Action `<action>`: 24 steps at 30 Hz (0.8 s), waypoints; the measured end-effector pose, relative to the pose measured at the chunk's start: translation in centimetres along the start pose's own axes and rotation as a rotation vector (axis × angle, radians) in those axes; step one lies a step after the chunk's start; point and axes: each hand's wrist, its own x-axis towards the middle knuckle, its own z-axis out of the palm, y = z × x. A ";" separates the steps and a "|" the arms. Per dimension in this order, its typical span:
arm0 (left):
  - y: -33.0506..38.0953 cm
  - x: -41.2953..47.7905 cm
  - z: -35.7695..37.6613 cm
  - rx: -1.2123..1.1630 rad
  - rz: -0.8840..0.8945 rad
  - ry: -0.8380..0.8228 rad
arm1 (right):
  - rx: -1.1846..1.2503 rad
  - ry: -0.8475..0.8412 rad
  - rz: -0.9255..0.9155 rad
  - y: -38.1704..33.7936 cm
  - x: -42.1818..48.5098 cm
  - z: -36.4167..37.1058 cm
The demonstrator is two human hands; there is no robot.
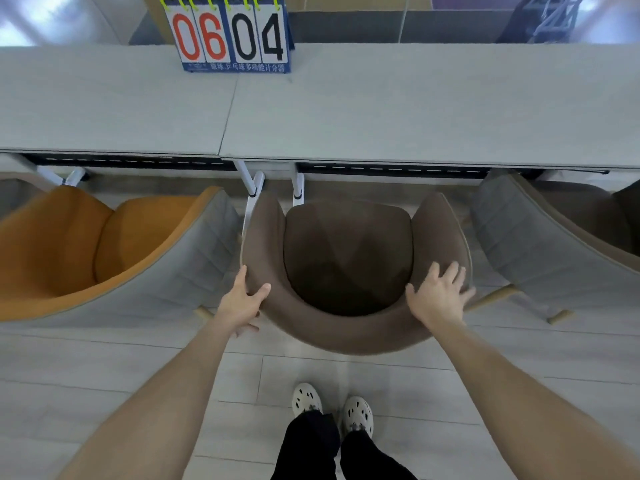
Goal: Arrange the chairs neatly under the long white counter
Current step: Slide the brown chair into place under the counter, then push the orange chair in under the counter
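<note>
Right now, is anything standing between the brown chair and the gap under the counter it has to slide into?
Both hands, left and right, rest on the brown chair backrest. The white counter legs stand just ahead of its left front corner, close enough to catch that side. The rest of the gap under the counter looks open.

A: Position of the middle chair [349,258]?

B: On the floor [138,368], in front of the worktop [381,116], its front edge near the worktop's legs [256,185], not tucked under.

A: Neighbours?

B: One chair to the left [104,244], one to the right [540,237], each just beside it, apart.

A: Hands?

B: Left hand [242,299] on the backrest's left curve, thumb inside. Right hand [440,292] flat on the right curve, fingers [450,271] spread.

A: On the worktop?

B: A scoreboard [230,36], at the far edge, left of the middle chair. The person's feet [332,407] stand behind the chair.
</note>
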 end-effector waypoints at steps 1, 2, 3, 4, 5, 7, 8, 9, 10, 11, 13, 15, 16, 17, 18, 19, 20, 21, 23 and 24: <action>-0.9 -0.2 -1.2 0.034 0.032 -0.017 | 0.004 0.015 -0.088 -1.8 -0.8 -0.4; -1.9 -0.2 -2.6 0.074 0.056 -0.018 | 0.037 0.007 -0.174 -3.9 -1.6 -0.7; -3.0 -0.2 -4.1 0.119 0.073 -0.018 | 0.078 -0.016 -0.259 -6.2 -2.5 -1.0; -3.9 -0.2 -5.8 0.176 0.086 -0.018 | 0.108 -0.040 -0.342 -8.7 -3.4 -1.1; -4.8 -0.4 -7.5 0.240 0.095 -0.014 | 0.128 -0.059 -0.415 -11.2 -4.3 -1.3; -6.3 -0.8 -11.0 0.306 0.099 0.000 | 0.175 -0.089 -0.522 -16.1 -6.3 -1.5; -7.1 -0.8 -12.8 0.301 0.091 0.011 | 0.198 -0.104 -0.557 -18.5 -7.4 -1.5; -7.8 -0.8 -14.6 0.292 0.086 0.032 | 0.212 -0.116 -0.586 -20.8 -8.5 -1.4; -8.5 -0.8 -16.4 0.284 0.091 0.063 | 0.217 -0.122 -0.612 -23.0 -9.5 -1.2; -9.5 -0.4 -18.3 0.273 0.103 0.101 | 0.215 -0.126 -0.632 -25.2 -10.5 -0.9; -11.5 0.2 -22.3 0.238 0.127 0.175 | 0.211 -0.145 -0.646 -29.5 -12.4 0.1; -13.9 1.3 -26.8 0.240 0.148 0.218 | 0.219 -0.172 -0.632 -33.9 -14.5 1.5; -15.1 1.8 -29.1 0.234 0.146 0.222 | 0.222 -0.184 -0.618 -36.1 -15.7 2.3; -16.4 2.4 -31.4 0.219 0.133 0.221 | 0.226 -0.204 -0.592 -38.2 -16.9 3.2; -17.6 3.0 -33.6 0.207 0.118 0.220 | 0.231 -0.230 -0.556 -40.2 -18.2 4.1; -18.8 3.5 -35.7 0.196 0.107 0.226 | 0.236 -0.263 -0.520 -42.0 -19.5 4.9; -19.8 4.0 -37.6 0.184 0.102 0.235 | 0.250 -0.297 -0.486 -43.8 -20.7 5.6; -20.7 4.3 -39.5 0.180 0.096 0.250 | 0.279 -0.324 -0.444 -45.5 -21.7 6.3; -22.2 5.1 -43.0 0.206 0.095 0.290 | 0.362 -0.363 -0.334 -48.8 -23.3 7.4; -22.8 5.8 -44.5 0.240 0.100 0.321 | 0.402 -0.378 -0.273 -50.1 -23.8 7.9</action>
